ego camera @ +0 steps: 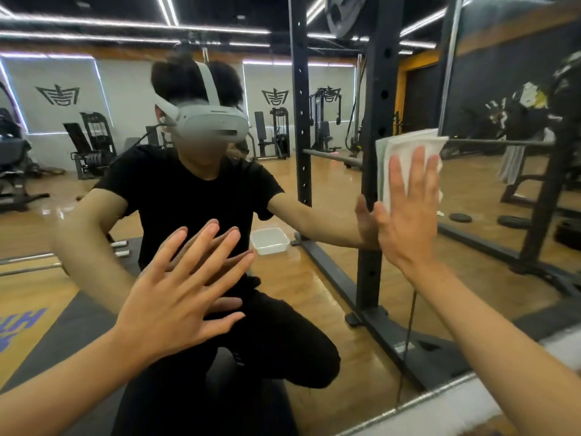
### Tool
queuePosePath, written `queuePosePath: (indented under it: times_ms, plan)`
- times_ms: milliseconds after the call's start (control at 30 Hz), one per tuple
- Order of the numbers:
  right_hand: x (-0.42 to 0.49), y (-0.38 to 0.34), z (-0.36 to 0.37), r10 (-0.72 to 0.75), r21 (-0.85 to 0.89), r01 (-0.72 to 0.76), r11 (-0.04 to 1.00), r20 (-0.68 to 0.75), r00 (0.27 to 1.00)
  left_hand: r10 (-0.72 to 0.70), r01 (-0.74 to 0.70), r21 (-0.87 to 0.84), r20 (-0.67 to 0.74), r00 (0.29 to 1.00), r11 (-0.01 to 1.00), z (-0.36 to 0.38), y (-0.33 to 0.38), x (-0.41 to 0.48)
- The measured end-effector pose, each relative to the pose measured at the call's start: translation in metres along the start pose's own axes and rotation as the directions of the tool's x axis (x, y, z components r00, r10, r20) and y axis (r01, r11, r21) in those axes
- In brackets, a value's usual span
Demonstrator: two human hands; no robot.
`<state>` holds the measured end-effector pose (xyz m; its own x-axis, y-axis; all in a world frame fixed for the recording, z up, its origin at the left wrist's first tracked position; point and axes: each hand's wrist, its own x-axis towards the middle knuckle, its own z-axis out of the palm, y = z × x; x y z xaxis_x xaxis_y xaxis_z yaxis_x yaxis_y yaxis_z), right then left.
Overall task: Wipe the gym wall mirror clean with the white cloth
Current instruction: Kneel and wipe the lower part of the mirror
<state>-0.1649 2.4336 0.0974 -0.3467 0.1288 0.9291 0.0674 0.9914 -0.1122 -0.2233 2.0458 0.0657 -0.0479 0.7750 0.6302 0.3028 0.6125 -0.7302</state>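
Starting at the far left, the gym wall mirror (330, 190) reflects a dark floor mat with large purple lettering (19, 325), cut off by the edge and too blurred to read. Above it, a black angular emblem (58, 95) is printed on a pale wall panel, with no legible words, and black weight machines (94, 143) stand below.

The left hand (176, 297) is raised flat toward the glass, fingers straight and fanned wide, gripping nothing. Its reflected fingers show just behind it, but I cannot tell whether the palm touches the mirror.

Behind it is the reflection of the person, crouching in a black T-shirt and a smooth white headset. Just to the right, a translucent rectangular plastic tub (269, 240) sits on glossy wooden flooring.

Next stands a matte black steel rack upright (372, 152), punched with round holes, with a grey bar (333, 156) crossing it.

The white cloth (405, 149), folded into a thick rectangular pad with layered edges, lies flat against the mirror beside that upright. The right hand (408, 215) presses on it with straight, slightly spread fingers, covering its lower half.

Further right, round black weight plates (460, 217) lie on the reflected floor. The mirror's metal lower edge (440, 394) runs diagonally under the right forearm.
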Motion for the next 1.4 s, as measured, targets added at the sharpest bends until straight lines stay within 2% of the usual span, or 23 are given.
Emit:
queuePosePath:
  times_ms: [100, 167, 200, 267, 300, 400, 467, 500, 533, 600, 633, 700, 733, 767, 800, 867, 933, 1033, 1167, 1233, 1267, 1333, 1400]
  plan:
    - [0.005, -0.025, 0.010, 0.256, 0.092, -0.251, 0.964, -0.049, 0.965, 0.003, -0.003, 0.033, -0.004, 1.000, 0.999, 0.003, 0.001, 0.000]
    - [0.016, -0.081, 0.017, 0.345, 0.138, -0.329, 0.934, -0.116, 0.931, -0.001, 0.001, 0.030, 0.002, 1.000, 1.000, 0.003, 0.001, 0.000]
    - [0.017, -0.113, 0.019, 0.282, 0.126, -0.266, 0.956, -0.126, 0.951, -0.002, 0.002, 0.017, 0.002, 1.000, 1.000, 0.002, 0.001, 0.000]
    - [0.009, -0.165, 0.014, 0.014, 0.098, -0.007, 0.995, -0.066, 0.998, 0.000, -0.001, -0.011, -0.002, 1.000, 1.000, 0.000, 0.000, 0.001]
    - [0.005, -0.178, 0.010, -0.128, 0.123, 0.129, 0.984, -0.018, 0.992, 0.001, -0.001, -0.023, 0.002, 1.000, 1.000, 0.000, -0.001, 0.000]
    - [0.000, -0.154, -0.002, -0.424, 0.175, 0.414, 0.893, 0.019, 0.905, 0.010, -0.009, -0.051, 0.009, 1.000, 0.999, -0.001, -0.002, -0.001]
    - [-0.003, -0.105, 0.007, -0.529, 0.093, 0.526, 0.846, 0.017, 0.848, 0.007, -0.006, -0.062, 0.012, 1.000, 0.998, -0.002, -0.002, -0.002]
    - [-0.007, -0.075, 0.013, -0.509, 0.048, 0.507, 0.860, 0.017, 0.861, 0.000, 0.000, -0.065, 0.014, 1.000, 0.998, -0.002, -0.001, -0.001]
    - [-0.014, -0.046, 0.021, -0.423, 0.002, 0.423, 0.906, 0.020, 0.906, -0.003, 0.004, -0.069, 0.017, 1.000, 0.998, -0.002, -0.001, -0.001]
    - [-0.032, -0.010, 0.029, -0.147, -0.029, 0.146, 0.989, -0.026, 0.989, -0.006, 0.008, -0.066, 0.023, 1.000, 0.998, -0.001, -0.001, 0.000]
    - [-0.038, -0.008, 0.030, 0.011, -0.002, -0.011, 1.000, -0.049, 0.999, -0.007, 0.008, -0.060, 0.027, 1.000, 0.998, -0.001, -0.001, 0.000]
    - [-0.040, -0.043, 0.028, 0.305, 0.106, -0.298, 0.949, -0.061, 0.950, -0.003, 0.005, -0.048, 0.034, 0.999, 0.999, -0.001, 0.000, 0.000]
    - [-0.038, -0.072, 0.025, 0.393, 0.179, -0.378, 0.908, -0.052, 0.918, -0.001, 0.003, -0.045, 0.034, 0.999, 0.999, -0.001, 0.001, 0.000]
    - [-0.037, -0.104, 0.020, 0.404, 0.236, -0.383, 0.893, -0.043, 0.914, 0.002, 0.000, -0.046, 0.032, 0.999, 0.999, -0.001, 0.001, 0.000]
    - [-0.039, -0.133, 0.017, 0.325, 0.266, -0.305, 0.914, -0.031, 0.945, 0.005, -0.003, -0.051, 0.030, 1.000, 0.999, -0.002, 0.001, 0.000]
    - [-0.057, -0.172, 0.019, 0.072, 0.254, -0.070, 0.965, 0.002, 0.997, 0.006, -0.005, -0.062, 0.021, 1.000, 0.998, -0.003, 0.000, 0.000]
    - [-0.080, -0.174, 0.027, -0.037, 0.251, 0.025, 0.968, 0.041, 0.998, 0.002, -0.001, -0.056, 0.015, 1.000, 0.998, -0.004, -0.001, 0.000]
    - [-0.140, -0.148, 0.048, 0.010, 0.242, -0.036, 0.970, 0.105, 0.994, 0.007, -0.007, -0.051, 0.003, 1.000, 0.999, -0.004, 0.000, 0.002]
    - [-0.203, -0.144, 0.054, 0.309, 0.194, -0.357, 0.914, 0.237, 0.921, 0.011, -0.010, -0.043, 0.016, 1.000, 0.999, -0.006, 0.001, 0.001]
    - [-0.184, -0.158, 0.047, 0.362, 0.199, -0.412, 0.889, 0.245, 0.900, 0.020, -0.020, -0.026, 0.020, 1.000, 0.999, -0.008, 0.000, 0.003]
    - [-0.166, -0.168, 0.040, 0.345, 0.230, -0.393, 0.891, 0.220, 0.912, 0.022, -0.021, -0.031, 0.027, 0.999, 0.999, -0.009, 0.001, 0.002]
    - [-0.118, -0.185, 0.026, 0.222, 0.291, -0.254, 0.922, 0.140, 0.965, 0.021, -0.020, -0.030, 0.024, 0.999, 0.999, -0.008, 0.000, 0.001]
    - [-0.076, -0.195, 0.015, 0.125, 0.304, -0.147, 0.941, 0.092, 0.988, 0.026, -0.025, -0.041, 0.020, 0.999, 0.999, -0.008, 0.000, 0.002]
